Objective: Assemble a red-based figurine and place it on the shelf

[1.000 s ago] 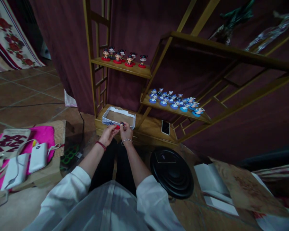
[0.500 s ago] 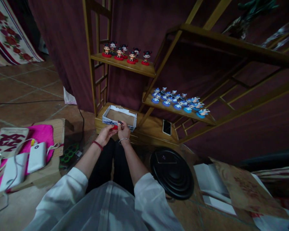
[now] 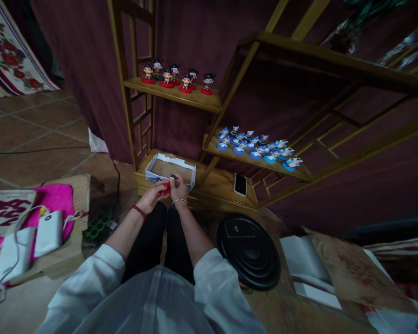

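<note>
Between my hands, in front of the open box, is a small figurine with a dark-haired head and a red round base [image 3: 166,188]. My left hand [image 3: 152,196] has its fingers closed on the red base. My right hand [image 3: 179,191] pinches the figurine near its head; its body is mostly hidden by my fingers. Just behind stands an open white box [image 3: 192,177] with a printed side and a brown inside, on the bottom shelf [image 3: 209,191]. Similar red-based figurines [image 3: 186,83] stand in rows on the upper left shelf [image 3: 198,100].
Several blue-based figurines [image 3: 255,152] fill the middle shelf. A phone [image 3: 240,184] lies at the bottom shelf's right. A black round lidded object [image 3: 252,260] stands right of my knees. White power banks [image 3: 48,232] and cables lie on a pink cloth [image 3: 65,195] at left.
The red base has tilted, showing more of its round face toward me. My left hand has shifted slightly with it. The view has moved a little.
</note>
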`<state>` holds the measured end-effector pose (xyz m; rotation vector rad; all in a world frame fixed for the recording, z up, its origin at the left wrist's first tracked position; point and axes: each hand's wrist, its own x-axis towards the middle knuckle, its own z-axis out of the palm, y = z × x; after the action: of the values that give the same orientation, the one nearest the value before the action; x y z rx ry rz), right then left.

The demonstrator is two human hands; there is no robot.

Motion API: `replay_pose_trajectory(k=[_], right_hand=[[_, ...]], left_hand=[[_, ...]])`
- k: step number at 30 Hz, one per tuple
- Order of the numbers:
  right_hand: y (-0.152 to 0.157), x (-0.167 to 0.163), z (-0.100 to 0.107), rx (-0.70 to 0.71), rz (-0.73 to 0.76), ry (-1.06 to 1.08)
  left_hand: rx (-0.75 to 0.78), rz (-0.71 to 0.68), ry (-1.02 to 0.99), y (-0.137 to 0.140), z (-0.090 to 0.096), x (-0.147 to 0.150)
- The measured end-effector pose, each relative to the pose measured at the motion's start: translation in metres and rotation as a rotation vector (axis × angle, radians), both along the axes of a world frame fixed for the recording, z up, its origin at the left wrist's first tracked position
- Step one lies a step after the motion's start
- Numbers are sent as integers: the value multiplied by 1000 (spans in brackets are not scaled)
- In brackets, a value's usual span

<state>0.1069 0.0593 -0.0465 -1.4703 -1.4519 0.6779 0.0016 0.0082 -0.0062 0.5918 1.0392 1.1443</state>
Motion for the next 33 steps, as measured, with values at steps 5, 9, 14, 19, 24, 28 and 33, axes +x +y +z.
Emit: replay_pose_trajectory(k=[5,9,14,19,24,28,33], right_hand=[[2,3,0,9,-13,3],[3,4,-1,3,-20,-8],[3,5,1,11,-27,-6],[1,3,5,33,-39,-18],[-2,1,9,28,-53,-26],[-4,2,12,16,-49,-7],[-6,1,14,19,-43,13]], left_hand=[[2,-15,-19,1,3,5],[-6,-9,-45,2,3,7],[-55,60,-108,3,2,9],[-88,113,-166,5,-1,9],[-104,160,-219,8,-8,7],[-107,197,-256,10,-10,8],[-131,247,-284,12,-11,9]])
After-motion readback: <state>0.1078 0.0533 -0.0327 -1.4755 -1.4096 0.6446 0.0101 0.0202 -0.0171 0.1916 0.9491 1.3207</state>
